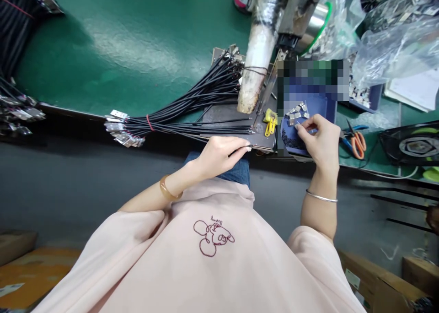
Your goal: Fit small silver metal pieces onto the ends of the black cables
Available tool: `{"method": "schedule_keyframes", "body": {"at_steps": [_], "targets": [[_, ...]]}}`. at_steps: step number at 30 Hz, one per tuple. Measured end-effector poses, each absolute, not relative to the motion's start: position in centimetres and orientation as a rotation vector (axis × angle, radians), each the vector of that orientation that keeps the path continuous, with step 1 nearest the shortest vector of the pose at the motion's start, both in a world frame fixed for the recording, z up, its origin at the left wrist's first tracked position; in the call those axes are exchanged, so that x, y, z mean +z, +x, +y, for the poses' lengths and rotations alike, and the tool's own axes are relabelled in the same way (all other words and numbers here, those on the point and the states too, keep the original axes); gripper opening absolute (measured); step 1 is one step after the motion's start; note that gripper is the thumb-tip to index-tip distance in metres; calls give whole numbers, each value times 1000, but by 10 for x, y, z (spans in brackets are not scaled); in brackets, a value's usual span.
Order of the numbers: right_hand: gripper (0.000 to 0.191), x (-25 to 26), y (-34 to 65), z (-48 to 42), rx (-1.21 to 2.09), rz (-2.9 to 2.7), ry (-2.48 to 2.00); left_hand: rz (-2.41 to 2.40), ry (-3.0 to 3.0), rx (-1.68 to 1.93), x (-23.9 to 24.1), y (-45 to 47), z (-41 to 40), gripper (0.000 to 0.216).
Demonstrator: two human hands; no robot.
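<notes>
My left hand (219,155) is closed in a pinch on a thin black cable (219,120), holding it near its bare end at the edge of a dark work plate (240,139). That cable belongs to a bundle of black cables (178,107) tied with a red band and ending in metal connectors (123,130) on the left. My right hand (318,139) pinches a small metal shell (297,125) at a blue tray (291,139), where several more metal shells (297,111) lie.
A taped soldering tool (257,61) stands over the plate, with a yellow clip (270,121) beside it. Orange-handled scissors (356,141) lie to the right. Plastic bags of parts (387,29) fill the back right. More cable bundles (17,52) lie at far left. Cardboard boxes (377,281) sit on the floor.
</notes>
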State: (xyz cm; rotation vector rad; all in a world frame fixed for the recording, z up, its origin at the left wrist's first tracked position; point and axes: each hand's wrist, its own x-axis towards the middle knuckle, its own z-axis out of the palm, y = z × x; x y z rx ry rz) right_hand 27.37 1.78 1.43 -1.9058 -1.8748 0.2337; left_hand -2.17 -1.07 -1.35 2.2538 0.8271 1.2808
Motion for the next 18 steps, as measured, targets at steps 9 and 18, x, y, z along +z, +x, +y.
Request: {"method": "schedule_keyframes", "body": {"at_steps": [9, 18], "targets": [[19, 8, 270, 21, 166, -1898, -1827, 642, 1916, 575, 15, -42, 4, 16], [17, 28, 186, -45, 677, -1416, -1415, 1028, 2030, 997, -5, -14, -15, 14]]}}
